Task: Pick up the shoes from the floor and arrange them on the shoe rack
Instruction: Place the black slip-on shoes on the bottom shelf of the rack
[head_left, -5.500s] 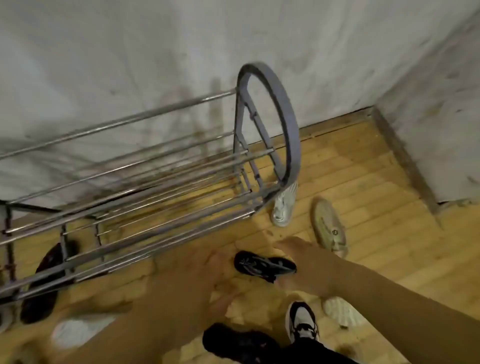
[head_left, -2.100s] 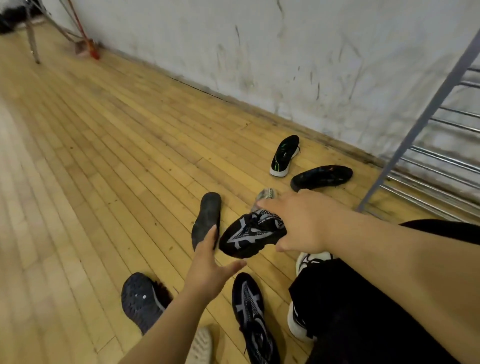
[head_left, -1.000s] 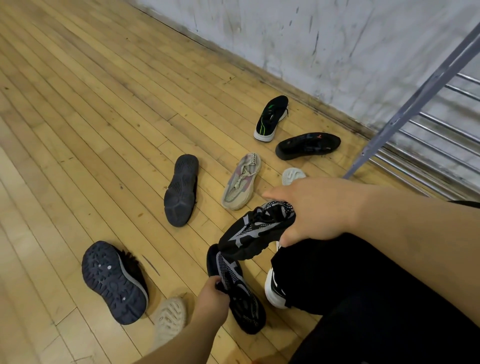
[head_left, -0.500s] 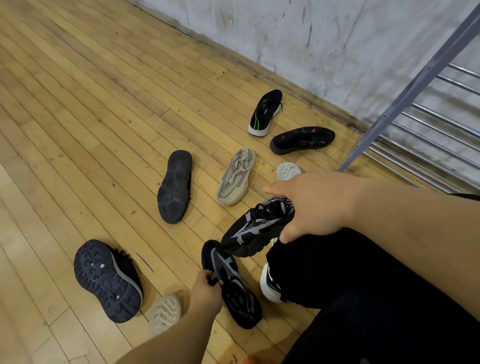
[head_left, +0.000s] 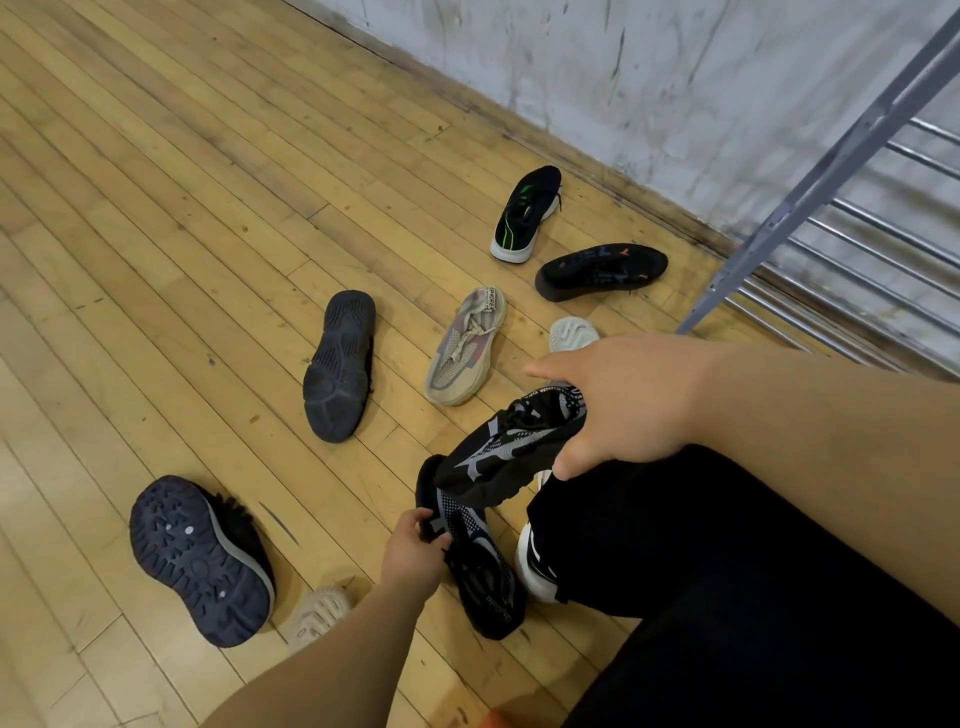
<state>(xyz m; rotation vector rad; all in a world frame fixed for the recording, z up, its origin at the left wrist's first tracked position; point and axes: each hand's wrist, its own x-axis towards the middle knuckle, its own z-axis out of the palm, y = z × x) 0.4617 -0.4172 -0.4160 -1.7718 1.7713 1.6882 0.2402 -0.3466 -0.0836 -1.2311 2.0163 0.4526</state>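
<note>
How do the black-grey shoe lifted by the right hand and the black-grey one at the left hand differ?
Height: the lifted shoe hangs in the air, toe down; the lower shoe seems to lie on the floor.
Grip: the right hand holds the lifted shoe at its collar; the left hand grips the lower shoe at its side.
Both are black knit with a grey pattern, likely a pair.

The right hand (head_left: 623, 410), its forearm reaching in from the right, grips a black knit sneaker (head_left: 506, 454) by its collar. Below it, the left hand (head_left: 415, 551) pinches the edge of a matching sneaker (head_left: 488, 582).
</note>
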